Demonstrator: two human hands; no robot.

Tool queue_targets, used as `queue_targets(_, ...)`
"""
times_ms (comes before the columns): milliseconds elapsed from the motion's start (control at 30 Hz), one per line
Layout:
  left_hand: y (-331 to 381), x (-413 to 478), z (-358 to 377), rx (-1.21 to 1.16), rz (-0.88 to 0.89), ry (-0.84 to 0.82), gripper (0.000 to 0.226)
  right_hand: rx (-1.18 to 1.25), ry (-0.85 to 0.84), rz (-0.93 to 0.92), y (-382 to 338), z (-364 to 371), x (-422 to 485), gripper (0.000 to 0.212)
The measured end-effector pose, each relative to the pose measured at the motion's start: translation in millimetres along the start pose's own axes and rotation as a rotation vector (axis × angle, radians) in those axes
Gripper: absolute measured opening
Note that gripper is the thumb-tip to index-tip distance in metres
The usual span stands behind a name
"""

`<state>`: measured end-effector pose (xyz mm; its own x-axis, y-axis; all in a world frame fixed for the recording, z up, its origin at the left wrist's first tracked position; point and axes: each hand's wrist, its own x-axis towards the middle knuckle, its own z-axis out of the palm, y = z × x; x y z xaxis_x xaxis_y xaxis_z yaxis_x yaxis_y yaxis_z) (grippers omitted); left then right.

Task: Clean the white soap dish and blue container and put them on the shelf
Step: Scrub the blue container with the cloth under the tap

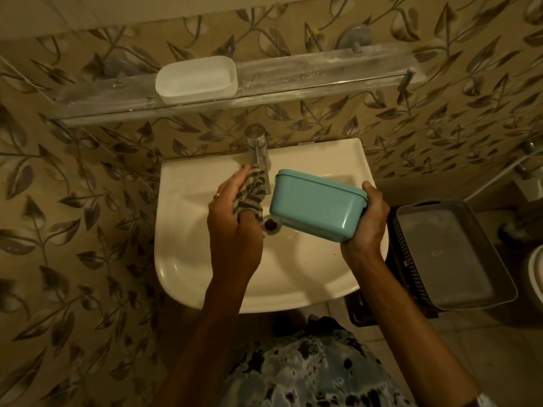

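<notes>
— Fingers (370, 191) of the right hand (365, 227) are curling around the near end of the blue container (316, 210), thumb pressing on its lidded rim, palm cupping it from below. Are you seeing the same?

— Yes; the container is hanging tilted over the sink (188, 259), at about three o'clock from the drain (271, 224). And the other side?

— The left hand (235, 218) is bunching a striped cloth (249, 195), fingers pressed closed on it, just at nine o'clock from the container and not clearly touching it.

— The cloth is sitting right in front of the tap (258, 148), which is standing at twelve o'clock on the sink.

— Farther out, the white soap dish (197, 80) is resting upright on the clear shelf (323, 74) at twelve o'clock, left of its middle.

— A grey basket (452, 254) is lying at three o'clock, beside the sink.
</notes>
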<state>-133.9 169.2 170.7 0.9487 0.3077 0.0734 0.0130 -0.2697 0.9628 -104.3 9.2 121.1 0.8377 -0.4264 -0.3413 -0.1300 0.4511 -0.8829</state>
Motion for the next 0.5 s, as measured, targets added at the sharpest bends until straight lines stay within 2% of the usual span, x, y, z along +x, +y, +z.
queue_targets(167,3,-6,16,0.337,0.19,0.012,0.063,-0.1,0.014,-0.068,2,10,-1,0.041)
queue_targets(267,10,-25,36,0.546,0.274,-0.053,0.07,-0.138,0.044,-0.092,1,15,-1,0.044)
queue_targets(367,18,-44,50,0.637,0.354,-0.159,0.066,-0.228,0.046,-0.218,-1,16,-4,0.045)
queue_targets(467,21,-58,58,0.743,0.469,-0.274,0.059,-0.169,-0.183,-0.214,9,3,-4,0.036)
queue_targets(500,20,-59,60,0.754,0.488,-0.294,0.059,-0.187,-0.197,-0.195,12,-1,-4,0.029)
